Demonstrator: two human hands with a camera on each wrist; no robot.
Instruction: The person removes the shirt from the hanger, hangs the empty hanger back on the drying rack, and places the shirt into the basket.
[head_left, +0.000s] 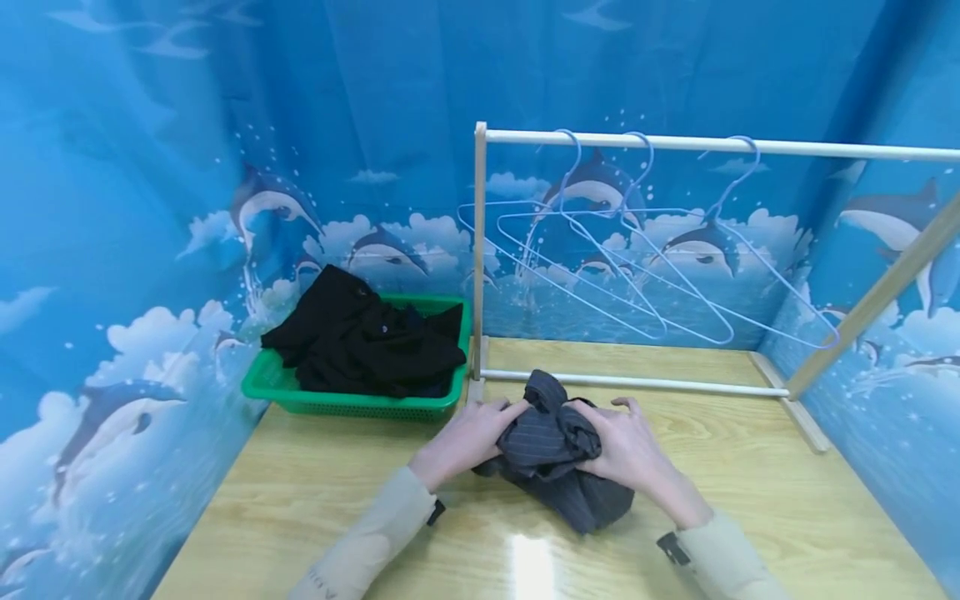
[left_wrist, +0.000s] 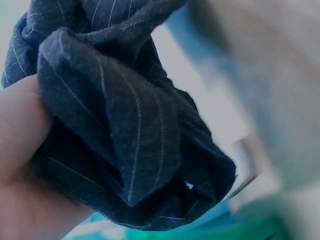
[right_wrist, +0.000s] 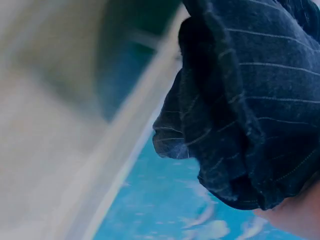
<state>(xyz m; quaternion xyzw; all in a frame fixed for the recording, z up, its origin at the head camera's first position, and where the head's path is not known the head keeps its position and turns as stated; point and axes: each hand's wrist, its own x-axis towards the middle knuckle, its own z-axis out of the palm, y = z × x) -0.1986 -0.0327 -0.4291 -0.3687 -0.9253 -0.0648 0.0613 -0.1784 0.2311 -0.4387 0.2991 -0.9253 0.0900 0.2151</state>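
Observation:
A dark grey pinstriped garment (head_left: 536, 437) is bunched up over the wooden table, its lower part lying on the tabletop; its exact kind cannot be told. My left hand (head_left: 471, 433) grips its left side, thumb on top. From the right, my right hand (head_left: 624, 442) holds the other side with the thumb over the folds. Thin pale stripes run along the crumpled cloth (left_wrist: 115, 110) in the left wrist view. More striped folds of the cloth (right_wrist: 270, 95) fill the right wrist view's upper right, and most of the fingers are hidden behind them.
Dark clothes (head_left: 367, 337) lie heaped in a green basket (head_left: 352, 403) at the back left. Behind the hands stands a rack with a white rail (head_left: 690, 145) and wooden posts (head_left: 480, 250). Three light-purple hangers (head_left: 720, 225) hang there. A dolphin-print curtain (head_left: 390, 100) surrounds the table (head_left: 300, 517).

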